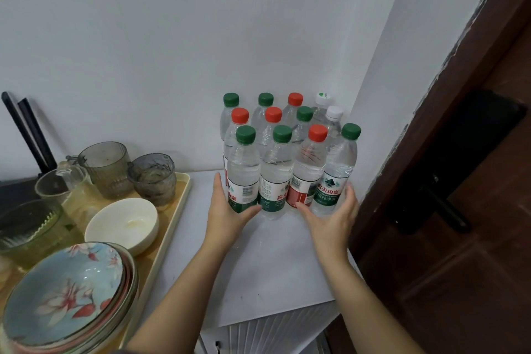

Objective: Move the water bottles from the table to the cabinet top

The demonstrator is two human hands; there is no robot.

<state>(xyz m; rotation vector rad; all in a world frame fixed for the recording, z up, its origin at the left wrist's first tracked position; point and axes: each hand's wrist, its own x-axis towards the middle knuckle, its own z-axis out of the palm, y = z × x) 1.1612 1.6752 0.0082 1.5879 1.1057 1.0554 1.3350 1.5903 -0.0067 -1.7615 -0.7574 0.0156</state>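
Bottles: water bottles (275, 164) stand upright, clustered in the cabinet top (273, 267) corner, straight ahead of both hands.
Hands: left hand (227, 210) and right hand (330, 218) flank the front row, fingers straight, gripping nothing, equally near.

— Can you read anything on the front row?
— The front-right green-capped water bottle (330, 178) is clearest: 农夫山泉, with 饮用纯净水 beneath it.
— And the others?
— The front-left green-capped water bottle (243, 169) shows red 山泉 beside a barcode (247, 191) whose digits are too small to read. The second water bottle from the left (274, 178) shows only 农 and 饮用 before the wrap curves away. The print on the red-labelled water bottle (301, 194) is illegible.
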